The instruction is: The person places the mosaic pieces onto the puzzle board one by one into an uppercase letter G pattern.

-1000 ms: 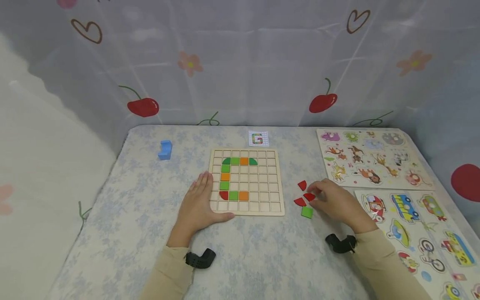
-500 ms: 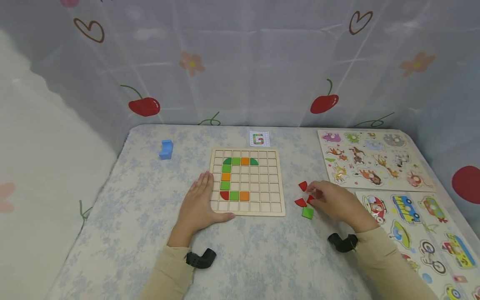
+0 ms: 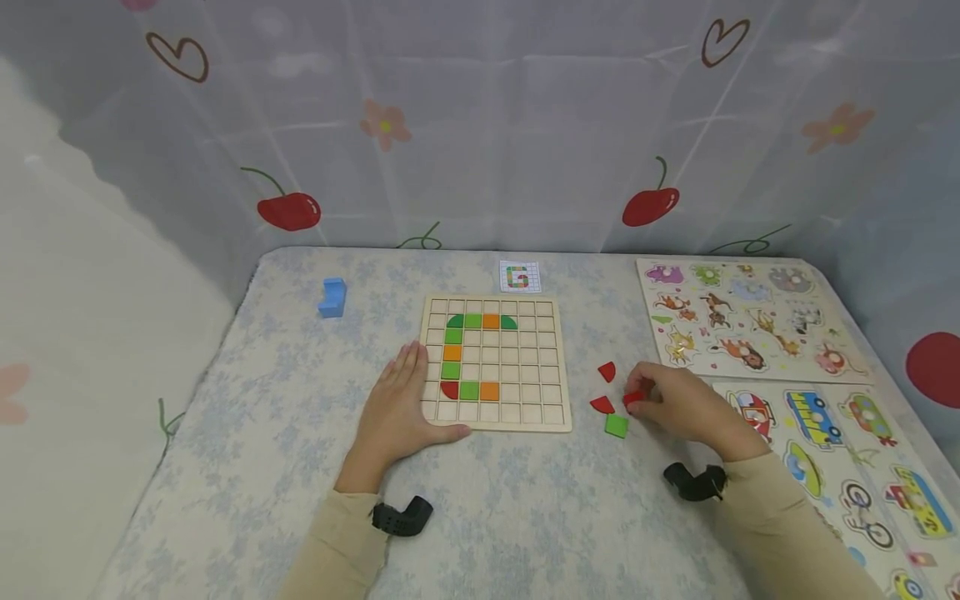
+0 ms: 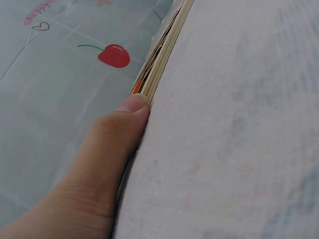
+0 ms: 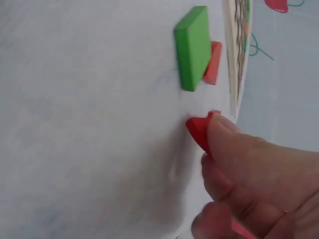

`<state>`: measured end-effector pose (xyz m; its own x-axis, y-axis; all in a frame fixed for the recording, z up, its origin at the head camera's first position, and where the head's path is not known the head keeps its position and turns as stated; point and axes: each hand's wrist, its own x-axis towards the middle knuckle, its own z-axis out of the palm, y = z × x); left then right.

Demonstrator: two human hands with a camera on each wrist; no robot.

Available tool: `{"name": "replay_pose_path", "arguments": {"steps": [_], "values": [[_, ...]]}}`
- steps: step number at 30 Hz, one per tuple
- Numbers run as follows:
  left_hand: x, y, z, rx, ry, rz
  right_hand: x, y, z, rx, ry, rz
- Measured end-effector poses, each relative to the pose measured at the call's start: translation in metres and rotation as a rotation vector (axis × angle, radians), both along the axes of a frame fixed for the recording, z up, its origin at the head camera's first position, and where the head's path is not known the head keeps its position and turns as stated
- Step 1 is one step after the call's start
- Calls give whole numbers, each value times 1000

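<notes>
My left hand (image 3: 396, 417) rests at the near left corner of a wooden grid board (image 3: 528, 421), fingers straight along its left side and thumb at the near edge. Green, orange and red tiles form a C-like outline on the board. To its right, my right hand (image 3: 686, 408) pinches a red quarter-circle tile (image 5: 198, 130) between thumb and fingers. Close to those fingers lie a red quarter-circle tile (image 3: 607, 372), a second red tile (image 3: 602, 405) and a green square tile (image 3: 617, 426). In the right wrist view the green tile partly hides a red one.
A small pattern card (image 3: 520, 277) showing a G lies behind the board. A blue block (image 3: 333, 298) stands at the back left. On the right are an animal puzzle board (image 3: 738, 317) and a vehicle puzzle board (image 3: 832, 450). A printed curtain (image 3: 480, 125) hangs behind the table.
My right hand has picked at one red tile among the loose pieces and drawn it slightly right, away from the others. The left hand stays against the board.
</notes>
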<state>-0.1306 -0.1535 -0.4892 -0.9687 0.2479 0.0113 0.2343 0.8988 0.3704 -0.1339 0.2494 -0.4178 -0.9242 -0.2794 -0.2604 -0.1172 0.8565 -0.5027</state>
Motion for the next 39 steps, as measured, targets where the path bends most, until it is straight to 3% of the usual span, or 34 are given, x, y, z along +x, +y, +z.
{"name": "replay_pose_path", "arguments": {"steps": [4, 8, 18, 28, 39], "values": [[0, 0, 1, 1, 3, -3, -3, -13, 4, -97, 28, -31], [0, 1, 2, 9, 9, -7, -8, -45, 4, -192, 29, -28], [-1, 0, 3, -24, -11, 6, -16, -119, -12, -323, -14, 7], [-1, 0, 6, -15, -6, 1, -21, -136, -21, -249, 51, 40], [0, 0, 3, -10, -6, 3, -14, -140, -18, -96, 129, 108]]}}
